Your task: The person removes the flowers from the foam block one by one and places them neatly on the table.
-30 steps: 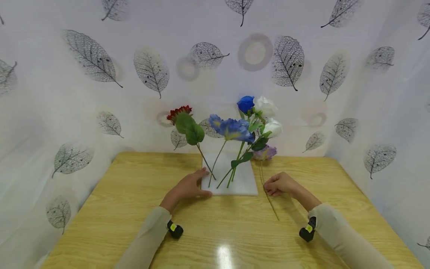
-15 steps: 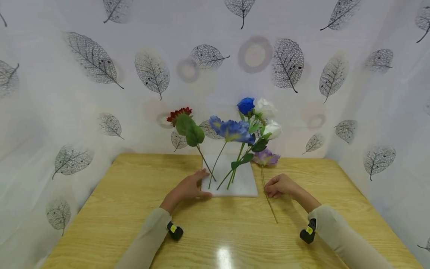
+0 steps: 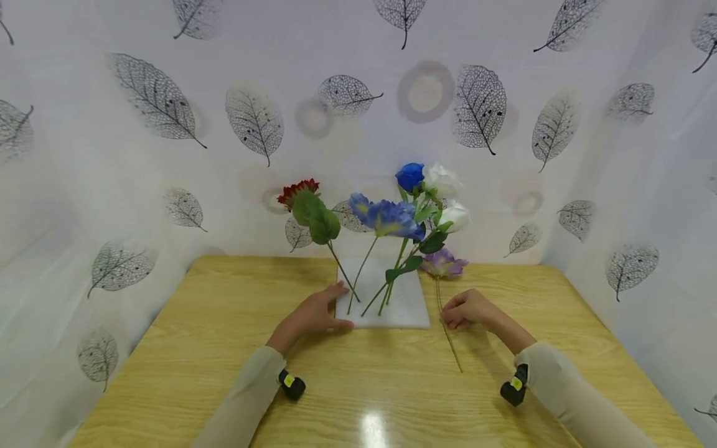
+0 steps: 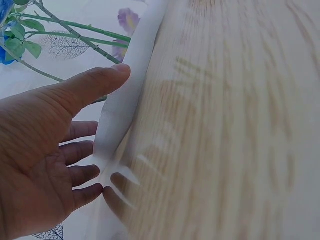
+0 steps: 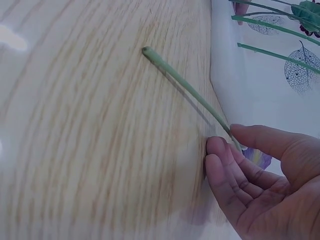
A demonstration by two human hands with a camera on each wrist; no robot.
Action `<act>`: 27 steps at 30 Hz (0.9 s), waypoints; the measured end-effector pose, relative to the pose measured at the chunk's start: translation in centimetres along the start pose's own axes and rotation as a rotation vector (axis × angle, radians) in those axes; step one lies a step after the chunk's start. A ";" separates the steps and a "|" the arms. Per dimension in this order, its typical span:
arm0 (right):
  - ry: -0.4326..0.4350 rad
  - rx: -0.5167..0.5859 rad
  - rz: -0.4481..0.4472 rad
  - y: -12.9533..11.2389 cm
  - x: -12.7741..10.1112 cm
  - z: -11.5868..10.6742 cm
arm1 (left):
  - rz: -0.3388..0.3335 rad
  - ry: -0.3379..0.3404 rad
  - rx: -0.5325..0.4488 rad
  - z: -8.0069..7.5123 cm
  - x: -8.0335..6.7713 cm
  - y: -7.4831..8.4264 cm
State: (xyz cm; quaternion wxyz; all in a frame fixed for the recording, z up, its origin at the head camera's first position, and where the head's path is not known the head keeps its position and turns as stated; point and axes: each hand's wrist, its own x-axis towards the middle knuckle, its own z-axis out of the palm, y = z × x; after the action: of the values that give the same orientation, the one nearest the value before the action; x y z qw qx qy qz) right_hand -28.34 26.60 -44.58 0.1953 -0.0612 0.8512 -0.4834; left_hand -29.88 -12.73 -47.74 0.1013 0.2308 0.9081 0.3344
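Note:
My right hand point(image 3: 467, 308) pinches the thin stem of a purple flower point(image 3: 445, 264) between thumb and fingers, low over the table. The stem's cut end point(image 5: 150, 54) points toward me, and the bloom lies at the far side. Spread around the front left corner of a white foam board point(image 3: 412, 311), my left hand point(image 3: 310, 312) touches its edges, thumb in front and fingers on the left side. On the board stand a red flower point(image 3: 299, 191), a light blue flower point(image 3: 386, 216), a blue rose point(image 3: 411, 177) and two white roses point(image 3: 455, 216), their stems leaning.
The wooden table point(image 3: 252, 373) extends to both sides and in front of the board. Behind it hangs a white curtain point(image 3: 347, 37) printed with leaves, which also closes in the sides. Green leaves point(image 3: 432, 241) of the roses overhang the board's right side, near the purple flower.
The purple flower has shifted slightly toward me, its bloom swinging a little to the right, while my right hand keeps its pinch. My left hand stays at the board.

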 end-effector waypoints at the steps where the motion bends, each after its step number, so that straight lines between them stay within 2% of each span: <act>1: 0.000 -0.004 -0.001 0.0 0.0 -0.1 | 0.001 0.000 0.001 0.0 0.0 0.0; 7: 0.026 -0.029 -0.004 -0.4 -0.5 -0.4 | 0.001 -0.002 0.002 0.0 0.1 0.1; 13: 0.078 -0.031 -0.061 -1.4 -0.5 -0.5 | -0.003 -0.002 0.002 0.0 0.1 0.0; 16: 0.096 0.020 -0.130 -1.9 -0.2 -0.1 | -0.002 -0.006 -0.004 0.0 0.0 -0.1; 22: 0.134 0.102 -0.336 -3.5 0.6 1.9 | 0.006 0.001 -0.009 -0.1 0.1 -0.2; 27: 0.172 0.148 -0.396 -5.0 0.8 3.8 | 0.004 -0.007 0.005 -0.1 0.1 -0.1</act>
State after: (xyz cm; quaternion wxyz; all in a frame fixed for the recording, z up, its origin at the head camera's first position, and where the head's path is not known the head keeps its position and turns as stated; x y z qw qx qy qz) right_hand -27.99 20.70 -42.25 0.0274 -0.1709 0.7982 -0.5769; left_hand -30.04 -12.80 -47.76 0.1030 0.2340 0.9082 0.3315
